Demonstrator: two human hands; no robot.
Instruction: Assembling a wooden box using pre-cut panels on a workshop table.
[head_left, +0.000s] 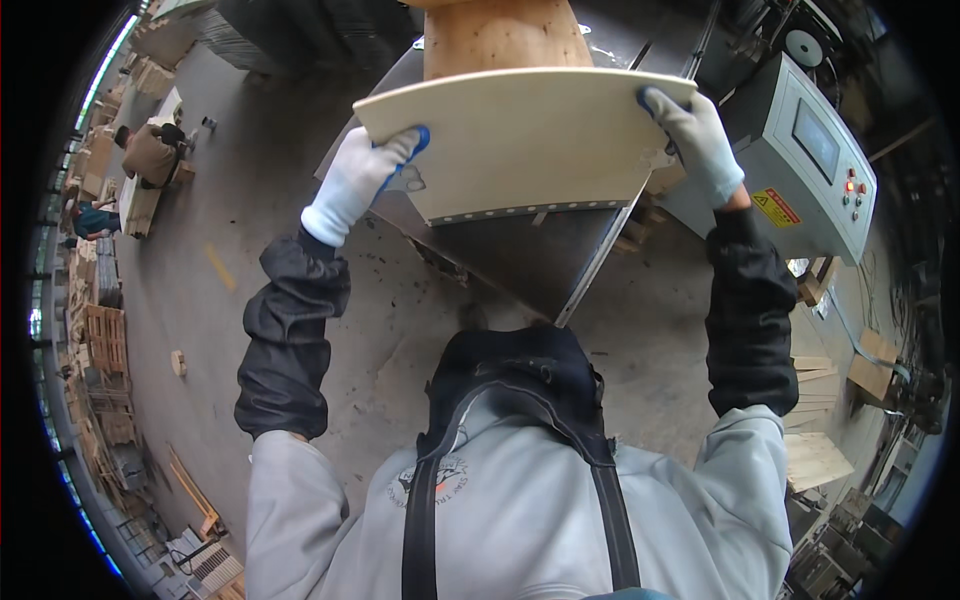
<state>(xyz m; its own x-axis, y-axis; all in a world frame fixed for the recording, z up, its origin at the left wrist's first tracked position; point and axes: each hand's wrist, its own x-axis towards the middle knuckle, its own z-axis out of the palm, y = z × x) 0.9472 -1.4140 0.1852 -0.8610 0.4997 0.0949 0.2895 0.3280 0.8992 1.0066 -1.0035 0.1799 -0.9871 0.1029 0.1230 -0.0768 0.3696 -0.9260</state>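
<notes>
A pale wooden panel (520, 145) with a curved far edge spans the space between my hands, tilted over a dark machine table (530, 255). My left hand (370, 175), in a white glove with blue fingertips, is closed round the panel's left end. Round its right end is my right hand (695, 140), gloved the same way, with the thumb on top. Along the panel's near side runs a dark strip with a row of light dots (525, 212). Just beyond the far edge stands a knotty wooden piece (505, 38).
A grey control cabinet (800, 150) with a screen and buttons stands at the right. A metal rail (600, 265) edges the table. Two people work at the far left, one in a brown top (150, 155). Stacked pallets (105, 340) line the left; boards (815, 460) lie at lower right.
</notes>
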